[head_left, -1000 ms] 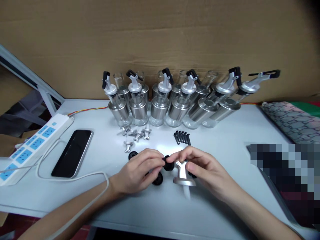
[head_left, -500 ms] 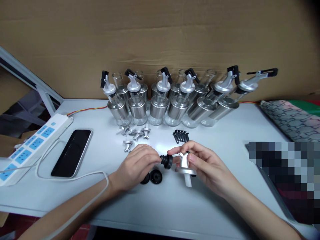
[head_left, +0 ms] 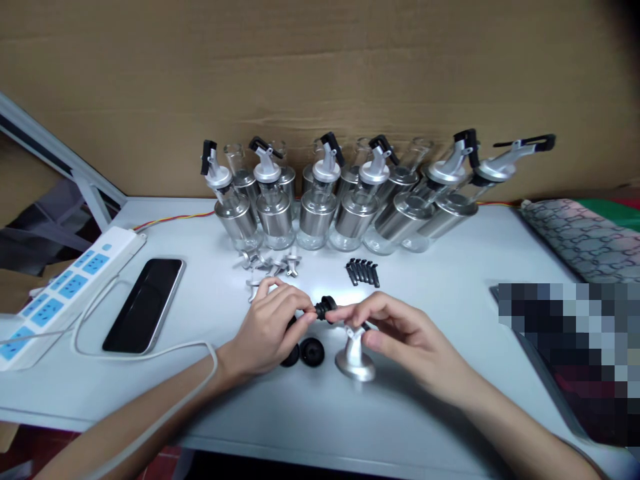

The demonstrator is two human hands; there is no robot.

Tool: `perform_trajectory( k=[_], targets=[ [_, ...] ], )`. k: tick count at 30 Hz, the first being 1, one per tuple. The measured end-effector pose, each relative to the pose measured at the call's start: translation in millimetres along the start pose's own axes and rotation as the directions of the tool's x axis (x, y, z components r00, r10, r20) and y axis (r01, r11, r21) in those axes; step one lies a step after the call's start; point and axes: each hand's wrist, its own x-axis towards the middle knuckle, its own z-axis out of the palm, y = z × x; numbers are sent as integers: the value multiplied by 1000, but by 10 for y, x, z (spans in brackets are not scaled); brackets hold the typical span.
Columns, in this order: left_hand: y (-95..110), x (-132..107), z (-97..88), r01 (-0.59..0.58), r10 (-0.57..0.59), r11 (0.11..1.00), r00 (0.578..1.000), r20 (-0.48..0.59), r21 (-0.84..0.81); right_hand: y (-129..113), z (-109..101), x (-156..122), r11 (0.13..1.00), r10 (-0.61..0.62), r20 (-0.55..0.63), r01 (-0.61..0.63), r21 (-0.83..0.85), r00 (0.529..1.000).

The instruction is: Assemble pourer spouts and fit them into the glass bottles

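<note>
Pinched by my left hand [head_left: 273, 328] is a black ribbed stopper [head_left: 329, 304], its round flange facing right. The thumb and fingers of my right hand [head_left: 403, 333] grip a silver pourer head [head_left: 355, 361] by its narrow neck, broad collar downward. My right index fingertip reaches the stopper or lies just beside it; I cannot tell which. On the table below, black round stoppers [head_left: 312, 352] lie between the hands, one partly covered by my left hand. Several loose silver pourer heads [head_left: 292, 263] lie beyond my left hand, and small black levers [head_left: 364, 272] form a row.
Steel-clad glass bottles [head_left: 318, 217] line the back, the front ones topped with pourers. A phone [head_left: 144, 305] and a power strip [head_left: 65, 293] lie at left; a white cable [head_left: 145, 358] crosses my left forearm. A patterned cloth item [head_left: 580, 233] is at right. Cardboard [head_left: 320, 73] rises behind.
My right hand has lowered the pourer head and moved it slightly left, tilting its collar so the white tube is out of sight. The stopper in my left hand has shifted slightly left and up.
</note>
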Motion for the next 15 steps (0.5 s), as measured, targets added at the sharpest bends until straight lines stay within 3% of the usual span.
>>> perform_trajectory(
  k=[7, 15],
  targets=[
    [-19, -19, 14, 16, -15, 1000, 999, 51, -8, -37, 27, -10, 991, 35, 28, -31, -133, 999],
    [-7, 6, 17, -64, 62, 998, 996, 72, 29, -8, 21, 11, 998, -2, -85, -3, -59, 996]
  ],
)
